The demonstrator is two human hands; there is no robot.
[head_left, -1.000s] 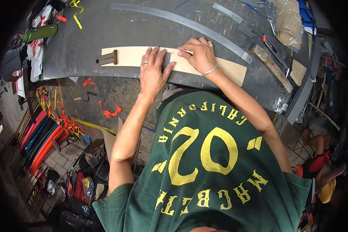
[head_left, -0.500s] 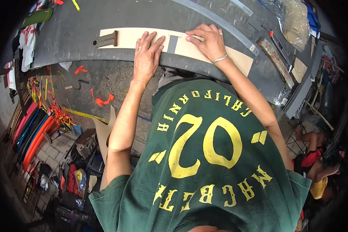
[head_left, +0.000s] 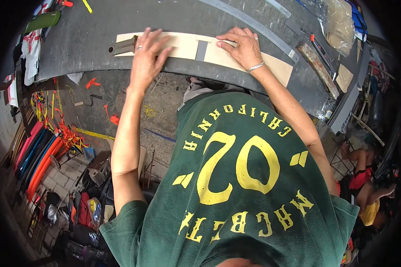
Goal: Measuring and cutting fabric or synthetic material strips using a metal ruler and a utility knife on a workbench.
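Observation:
A long cream strip of card or thin board [head_left: 272, 66] lies across the dark worktable, with a short grey band [head_left: 201, 51] crossing its middle. A tapered brown metal piece [head_left: 122, 46] with a rounded end rests on the strip's left end. My left hand [head_left: 149, 58] is open over the strip, fingers spread, right beside that metal piece. To the right of the grey band, my right hand [head_left: 243, 49] bears on the strip with bent fingers. Its thumb and forefinger close around a narrow pale edge that I cannot make out.
Beyond the strip lies a long metal ruler [head_left: 258, 26]. At the right are a cutter knife [head_left: 320, 51], a worn wooden block [head_left: 317, 70] and clear plastic wrapping [head_left: 338, 26]. Coloured rolls [head_left: 42, 160] stand at lower left; another person's legs [head_left: 363, 178] show at right.
My left hand has moved left along the strip, from near the grey band to the metal piece, and its fingers have spread. The strip has shifted very slightly right; my right hand stays on it.

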